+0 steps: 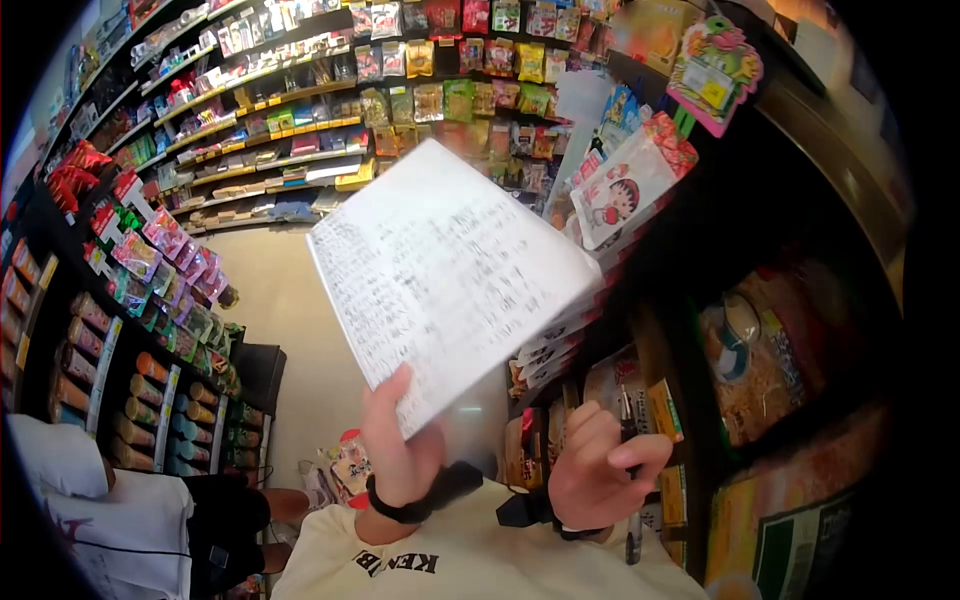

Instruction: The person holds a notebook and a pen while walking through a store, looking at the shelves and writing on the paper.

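My left hand (pixel 398 440) holds up a white sheet of paper (pixel 445 275) covered in handwritten lines, with my thumb pressed on its lower edge. A black band sits on that wrist. My right hand (pixel 600 465) is curled around a dark pen (pixel 629 455) that points up and down, close to my chest. Both hands are in front of my cream T-shirt (pixel 470 560) with black lettering.
Shelves of colourful snack packets (pixel 300 90) line the shop aisle ahead and on the left. Canister snacks (pixel 150 400) stand on the left rack. Packets with a cartoon face (pixel 625 195) hang at right. Another person in white (pixel 120 520) crouches at lower left.
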### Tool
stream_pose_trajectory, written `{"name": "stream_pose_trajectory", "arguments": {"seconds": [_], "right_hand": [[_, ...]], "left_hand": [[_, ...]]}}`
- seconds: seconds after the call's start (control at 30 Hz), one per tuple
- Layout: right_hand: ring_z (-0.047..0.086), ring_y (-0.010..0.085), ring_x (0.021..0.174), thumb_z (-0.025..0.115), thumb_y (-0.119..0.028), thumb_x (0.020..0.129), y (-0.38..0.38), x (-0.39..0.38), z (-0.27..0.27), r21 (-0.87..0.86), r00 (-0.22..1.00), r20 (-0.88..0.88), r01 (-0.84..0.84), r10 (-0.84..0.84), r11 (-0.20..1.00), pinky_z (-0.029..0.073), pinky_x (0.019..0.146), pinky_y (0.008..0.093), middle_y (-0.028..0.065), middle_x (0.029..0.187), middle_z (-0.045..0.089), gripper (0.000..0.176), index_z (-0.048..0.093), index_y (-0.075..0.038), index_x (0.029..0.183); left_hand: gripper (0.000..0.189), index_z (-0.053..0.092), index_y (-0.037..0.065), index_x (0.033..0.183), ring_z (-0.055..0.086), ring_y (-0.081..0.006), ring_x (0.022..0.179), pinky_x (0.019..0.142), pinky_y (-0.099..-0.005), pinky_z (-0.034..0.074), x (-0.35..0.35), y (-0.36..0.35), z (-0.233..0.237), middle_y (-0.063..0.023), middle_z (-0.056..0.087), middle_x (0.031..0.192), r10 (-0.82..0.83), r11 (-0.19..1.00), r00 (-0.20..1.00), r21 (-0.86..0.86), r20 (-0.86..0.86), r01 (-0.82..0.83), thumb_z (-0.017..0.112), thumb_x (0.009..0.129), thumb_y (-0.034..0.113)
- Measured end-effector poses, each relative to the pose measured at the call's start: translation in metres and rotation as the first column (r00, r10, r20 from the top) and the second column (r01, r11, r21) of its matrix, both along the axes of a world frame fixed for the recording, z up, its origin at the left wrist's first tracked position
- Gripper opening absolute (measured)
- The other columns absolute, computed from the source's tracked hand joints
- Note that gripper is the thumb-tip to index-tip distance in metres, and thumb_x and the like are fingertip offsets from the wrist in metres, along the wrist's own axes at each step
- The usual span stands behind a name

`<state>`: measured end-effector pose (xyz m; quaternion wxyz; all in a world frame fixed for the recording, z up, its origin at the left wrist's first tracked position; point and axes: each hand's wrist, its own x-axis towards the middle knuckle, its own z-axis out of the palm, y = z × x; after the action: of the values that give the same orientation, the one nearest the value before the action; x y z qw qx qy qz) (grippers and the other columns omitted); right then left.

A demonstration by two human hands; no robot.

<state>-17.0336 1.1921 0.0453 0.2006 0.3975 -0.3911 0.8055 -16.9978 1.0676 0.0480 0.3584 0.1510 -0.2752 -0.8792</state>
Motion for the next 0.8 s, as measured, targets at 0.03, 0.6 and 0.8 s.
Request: {"name": "stream_pose_trajectory", "arguments": {"seconds": [0.03,0.6,0.8], "right_hand": [[0.032,0.0134,0.046,0.031,-0.041,0.088,-0.007,-0.010,0.003,-0.008,0.999,-0.008,-0.038,0.038,0.999,0.024,0.051,0.0290,0.0033,0.050,0.043,0.034,0.038,-0.008,0.084],[0.031,0.0134,0.047,0.032,-0.053,0.083,-0.246,-0.246,-0.040,-0.074,0.979,0.164,0.131,-0.118,0.989,0.027,0.049,0.0285,0.0049,0.055,0.039,0.045,0.035,-0.008,0.084],[0.037,0.0150,0.058,0.034,-0.050,0.084,-0.361,-0.346,-0.028,-0.102,0.939,0.288,0.226,-0.189,0.969,0.030,0.055,0.0272,0.0059,0.063,0.040,0.045,0.040,-0.005,0.087]], "left_hand": [[0.024,0.046,0.003,0.101,0.042,-0.0055,0.058,0.048,-0.0188,0.032,-0.008,-0.006,0.005,-0.0038,0.056,0.090,-0.020,0.999,1.000,0.048,-0.005,0.020,0.046,0.080,0.016],[0.029,0.043,0.005,0.106,0.044,-0.0070,0.064,0.048,-0.0193,0.032,-0.267,-0.236,-0.030,-0.0046,0.054,0.097,-0.083,0.996,0.995,0.020,-0.047,0.084,0.043,0.080,0.015],[0.039,0.039,0.002,0.112,0.051,-0.0117,0.078,0.058,-0.0223,0.040,-0.340,-0.360,-0.028,-0.0093,0.051,0.105,-0.140,0.990,0.988,0.007,0.067,0.140,0.045,0.076,0.015]]}}
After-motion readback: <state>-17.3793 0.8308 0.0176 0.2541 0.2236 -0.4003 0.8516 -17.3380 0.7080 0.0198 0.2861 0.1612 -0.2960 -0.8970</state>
